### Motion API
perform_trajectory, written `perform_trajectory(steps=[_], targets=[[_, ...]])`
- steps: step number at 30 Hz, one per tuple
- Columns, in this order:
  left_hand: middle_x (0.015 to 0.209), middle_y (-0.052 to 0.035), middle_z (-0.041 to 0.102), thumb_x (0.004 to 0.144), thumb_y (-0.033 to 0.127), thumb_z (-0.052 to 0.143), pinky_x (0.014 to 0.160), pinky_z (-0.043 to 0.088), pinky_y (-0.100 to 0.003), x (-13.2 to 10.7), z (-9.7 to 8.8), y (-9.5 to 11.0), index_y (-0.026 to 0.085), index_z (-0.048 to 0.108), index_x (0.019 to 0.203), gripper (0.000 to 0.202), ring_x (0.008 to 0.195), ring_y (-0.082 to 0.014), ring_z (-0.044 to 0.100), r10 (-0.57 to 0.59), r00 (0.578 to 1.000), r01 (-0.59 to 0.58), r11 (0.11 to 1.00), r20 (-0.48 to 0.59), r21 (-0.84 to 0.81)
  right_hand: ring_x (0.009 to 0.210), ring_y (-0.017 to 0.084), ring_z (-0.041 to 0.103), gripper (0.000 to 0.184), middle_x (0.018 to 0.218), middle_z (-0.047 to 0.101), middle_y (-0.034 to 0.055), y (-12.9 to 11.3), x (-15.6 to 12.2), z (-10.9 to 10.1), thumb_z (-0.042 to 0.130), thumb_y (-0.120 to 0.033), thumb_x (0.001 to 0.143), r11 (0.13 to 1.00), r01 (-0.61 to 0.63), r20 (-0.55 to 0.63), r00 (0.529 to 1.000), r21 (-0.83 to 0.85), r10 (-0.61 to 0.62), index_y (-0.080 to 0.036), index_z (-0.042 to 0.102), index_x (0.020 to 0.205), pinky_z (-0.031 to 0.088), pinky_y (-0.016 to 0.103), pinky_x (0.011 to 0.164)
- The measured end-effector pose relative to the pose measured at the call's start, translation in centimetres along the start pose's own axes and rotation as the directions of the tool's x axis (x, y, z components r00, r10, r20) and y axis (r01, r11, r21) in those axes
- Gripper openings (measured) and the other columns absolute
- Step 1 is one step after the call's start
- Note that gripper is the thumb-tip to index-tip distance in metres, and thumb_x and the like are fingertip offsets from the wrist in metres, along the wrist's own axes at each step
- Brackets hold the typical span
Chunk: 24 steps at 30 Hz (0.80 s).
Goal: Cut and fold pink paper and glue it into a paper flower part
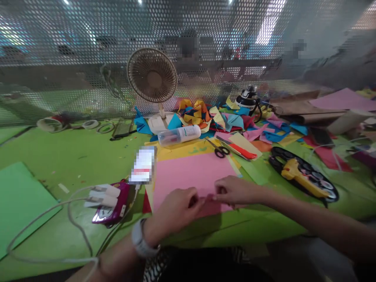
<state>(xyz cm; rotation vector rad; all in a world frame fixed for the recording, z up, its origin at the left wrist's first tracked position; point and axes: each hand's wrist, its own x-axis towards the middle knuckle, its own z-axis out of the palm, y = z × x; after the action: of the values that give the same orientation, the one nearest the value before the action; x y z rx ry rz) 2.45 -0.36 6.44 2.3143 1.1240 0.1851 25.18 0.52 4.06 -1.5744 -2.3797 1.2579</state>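
Note:
Both my hands are closed in a pinch over a pink sheet of paper (188, 172), close to the table's front edge. My left hand (178, 205), with a watch (142, 239) on its wrist, and my right hand (235, 190) nearly meet at the fingertips. Between them shows a small piece of pink paper (209, 197), mostly hidden by the fingers. Under the pink sheet lies yellow paper (170, 152). Black-handled scissors (221, 151) rest at its far right corner, beside a cutter with a red-orange handle (243, 150).
Left of the sheet are a lit phone (143, 164) and a purple power strip (120, 203) with chargers and trailing cables. A fan (152, 76), a clear bottle (179, 135) and folded coloured papers (195, 113) stand behind. A yellow glue gun (302, 176) lies on a black tray (333, 192) at right.

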Motion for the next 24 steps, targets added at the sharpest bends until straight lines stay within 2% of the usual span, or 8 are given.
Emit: perform_trajectory(steps=[2,4,6,11,14,20,24], targets=[[0.059,0.0014,0.059,0.087,0.038,0.043,0.047,0.034,-0.021,1.6,0.9,0.2,0.017,0.055,0.068,0.031,0.052,-0.0122,0.055,0.013,0.99,0.009,0.988,0.138,-0.154,0.041,0.013,0.059,0.027,0.049,0.06,-0.0019,0.5,1.4,0.2,0.054,-0.041,0.082,0.973,-0.103,0.218,0.974,0.207,0.057,-0.017,0.052,0.072,0.044,0.021,0.042],[0.051,0.0033,0.055,0.083,0.035,0.047,0.045,0.035,-0.021,2.7,1.8,-0.3,0.018,0.053,0.065,0.026,0.047,-0.0125,0.055,-0.038,0.961,0.124,0.944,0.273,-0.306,0.037,0.013,0.057,0.027,0.043,0.057,-0.0039,1.3,2.5,0.3,0.06,-0.04,0.078,0.919,-0.188,0.347,0.936,0.346,0.061,-0.017,0.049,0.071,0.043,0.019,0.04],[0.048,0.0035,0.056,0.079,0.033,0.049,0.045,0.038,-0.022,3.3,2.5,-1.0,0.018,0.052,0.066,0.02,0.046,-0.0146,0.058,-0.107,0.912,0.285,0.861,0.396,-0.422,0.036,0.012,0.057,0.029,0.041,0.057,-0.0045,1.9,3.1,0.3,0.066,-0.04,0.072,0.875,-0.224,0.4,0.916,0.43,0.038,-0.017,0.048,0.071,0.044,0.019,0.04],[0.046,-0.0009,0.061,0.079,0.032,0.05,0.044,0.046,-0.024,4.0,3.4,-2.3,0.017,0.051,0.058,0.026,0.042,-0.0157,0.06,-0.112,0.83,0.437,0.74,0.547,-0.511,0.035,0.013,0.058,0.039,0.042,0.06,-0.0019,2.0,3.5,-0.2,0.072,-0.047,0.065,0.842,-0.289,0.477,0.878,0.456,0.043,-0.016,0.049,0.067,0.044,0.019,0.038],[0.044,-0.0014,0.061,0.078,0.032,0.054,0.043,0.047,-0.024,4.4,3.4,-2.4,0.016,0.054,0.056,0.028,0.04,-0.0143,0.059,-0.107,0.795,0.503,0.666,0.598,-0.55,0.031,0.013,0.055,0.043,0.04,0.059,-0.0017,2.1,3.6,-0.3,0.073,-0.051,0.063,0.847,-0.299,0.483,0.874,0.44,0.058,-0.016,0.049,0.064,0.04,0.017,0.033],[0.042,-0.0017,0.06,0.082,0.038,0.054,0.043,0.047,-0.023,4.5,3.0,-1.8,0.014,0.055,0.05,0.04,0.036,-0.0122,0.057,-0.151,0.799,0.522,0.655,0.581,-0.546,0.031,0.012,0.055,0.049,0.04,0.06,-0.0011,2.6,3.3,-0.7,0.071,-0.059,0.061,0.847,-0.288,0.505,0.863,0.447,0.027,-0.016,0.046,0.061,0.033,0.016,0.03],[0.039,-0.0009,0.057,0.081,0.046,0.056,0.039,0.043,-0.022,4.7,3.0,-1.4,0.014,0.053,0.048,0.046,0.032,-0.0115,0.054,-0.2,0.775,0.557,0.663,0.599,-0.5,0.032,0.011,0.055,0.049,0.04,0.059,-0.0015,2.4,3.4,-0.7,0.072,-0.058,0.06,0.839,-0.31,0.508,0.86,0.447,0.046,-0.016,0.047,0.061,0.032,0.016,0.03]])
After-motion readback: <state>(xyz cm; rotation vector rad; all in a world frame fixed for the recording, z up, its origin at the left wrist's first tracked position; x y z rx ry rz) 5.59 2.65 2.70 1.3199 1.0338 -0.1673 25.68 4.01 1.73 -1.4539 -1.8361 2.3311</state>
